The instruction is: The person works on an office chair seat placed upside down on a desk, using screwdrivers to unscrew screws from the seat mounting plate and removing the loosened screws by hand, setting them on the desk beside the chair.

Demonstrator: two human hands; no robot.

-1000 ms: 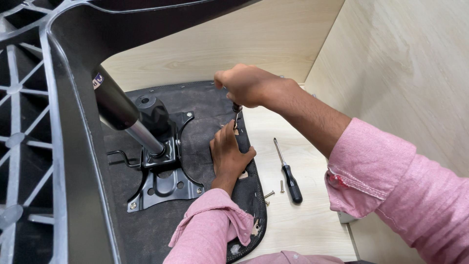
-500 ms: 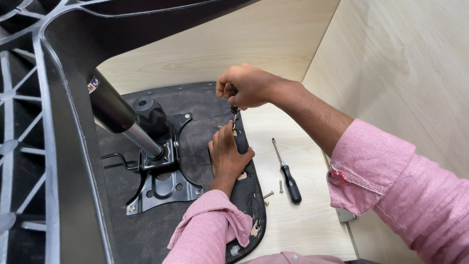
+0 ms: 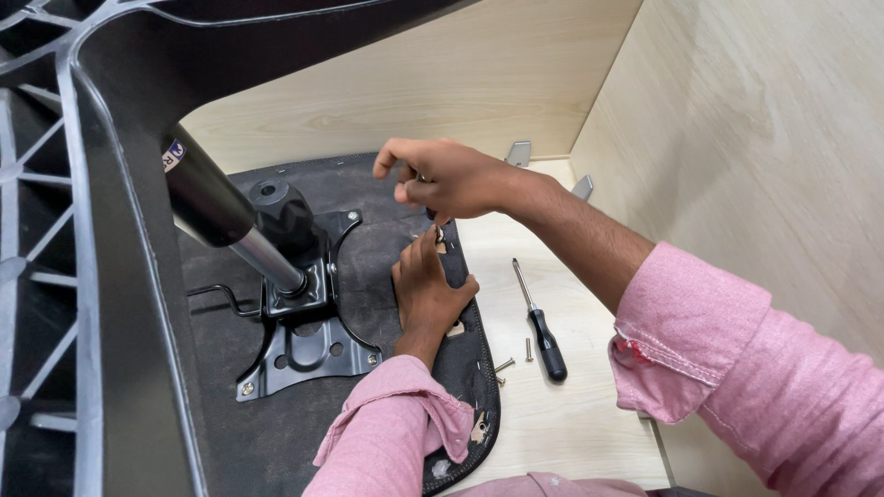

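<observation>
Work surface: a light wood-grain table (image 3: 589,405) of pale laminate. Two upright panels of the same finish enclose it, a rear wall panel (image 3: 442,83) and a right side panel (image 3: 764,147), meeting at a corner. Small metal brackets (image 3: 518,153) sit at the base of that corner (two are visible). Lighting is even and diffuse, casting soft shadows.

Person, two bare hands: left hand (image 3: 425,293) and right hand (image 3: 440,177), no gloves, rings or watch visible. Both arms wear a pink long-sleeved shirt of woven cloth, sleeves rolled back above the wrists, forearms uncovered. Left cuff (image 3: 396,414) folded into a loose, rumpled roll; right cuff (image 3: 686,331) turned up flat, with a stitched hem and a few reddish thread ends at its edge
</observation>
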